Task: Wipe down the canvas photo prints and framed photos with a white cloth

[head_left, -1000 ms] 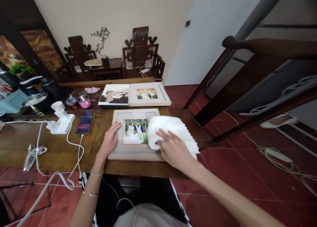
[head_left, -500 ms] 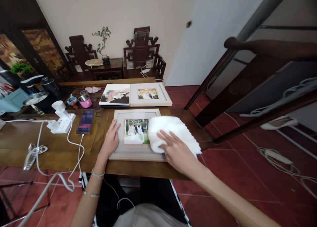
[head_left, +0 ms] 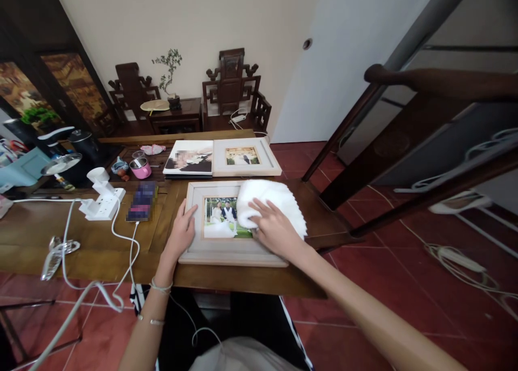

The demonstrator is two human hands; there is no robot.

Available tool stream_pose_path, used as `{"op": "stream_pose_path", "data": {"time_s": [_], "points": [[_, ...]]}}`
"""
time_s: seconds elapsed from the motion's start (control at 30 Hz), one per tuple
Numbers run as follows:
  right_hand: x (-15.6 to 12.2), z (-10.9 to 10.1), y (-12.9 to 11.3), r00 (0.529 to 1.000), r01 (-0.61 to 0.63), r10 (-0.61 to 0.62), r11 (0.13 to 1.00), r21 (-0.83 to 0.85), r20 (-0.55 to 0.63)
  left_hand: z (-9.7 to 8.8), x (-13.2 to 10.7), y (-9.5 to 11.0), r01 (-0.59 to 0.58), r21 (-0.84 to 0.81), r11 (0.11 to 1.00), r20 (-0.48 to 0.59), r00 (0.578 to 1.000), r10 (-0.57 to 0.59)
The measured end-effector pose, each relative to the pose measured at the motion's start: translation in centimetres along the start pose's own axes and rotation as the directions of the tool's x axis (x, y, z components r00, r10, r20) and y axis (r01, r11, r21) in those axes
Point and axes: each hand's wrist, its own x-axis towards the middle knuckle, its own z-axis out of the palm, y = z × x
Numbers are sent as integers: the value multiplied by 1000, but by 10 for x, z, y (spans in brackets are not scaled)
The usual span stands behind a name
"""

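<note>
A pale picture frame [head_left: 234, 251] with a photo of two people in it lies flat near the table's front edge. My left hand [head_left: 181, 232] grips its left side, thumb on the top face and fingers along the outer edge. With my right hand [head_left: 273, 225] I press a fluffy white cloth [head_left: 279, 196] onto the frame's right part. The fingers of that hand lie spread over the cloth, which covers the upper right corner of the frame and hangs past its right side.
Behind lie a second frame [head_left: 267, 163] and a photo book [head_left: 188, 166]. To the left are a phone [head_left: 141, 201], a power strip [head_left: 105, 204] with trailing cables, and a pink cup [head_left: 141, 167]. A dark wooden chair [head_left: 360, 150] stands close on the right.
My right hand and the cloth have moved up and slightly left across the frame, baring its lower right corner. My left hand keeps its hold on the left edge.
</note>
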Motion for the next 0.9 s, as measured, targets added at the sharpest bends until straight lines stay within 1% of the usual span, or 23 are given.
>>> {"op": "stream_pose_path", "data": {"time_s": [0.1, 0.17, 0.37, 0.5, 0.57, 0.67, 0.73, 0.8, 0.9], "points": [[32, 6, 9, 1000, -7, 7, 1000, -21, -14, 1, -1, -1, 11, 2, 1000, 5, 1000, -11], [49, 8, 8, 1000, 14, -15, 999, -29, -13, 2, -1, -2, 9, -10, 1000, 2, 1000, -9], [83, 10, -16, 987, 159, -158, 987, -18, 21, 4, -1, -3, -78, -35, 996, 7, 997, 78], [105, 12, -30, 965, 256, -255, 967, -3, 60, 5, 0, -5, -100, -37, 994, 7, 995, 101], [112, 13, -34, 959, 276, -275, 961, 1, 71, 6, 0, -7, -109, -44, 993, 1, 994, 109], [112, 12, -32, 961, 265, -265, 964, 2, 77, 7, 0, -8, -124, -41, 991, 0, 992, 124], [103, 9, -22, 968, 235, -234, 972, -5, 86, 6, 0, -7, -133, -34, 990, -1, 991, 133], [91, 2, -5, 978, 184, -181, 983, -25, 104, 5, 0, -5, -147, -37, 989, -1, 989, 147], [74, -8, 24, 987, 81, -69, 994, -79, 145, 4, 1, -2, -169, -58, 984, 38, 984, 171]]}}
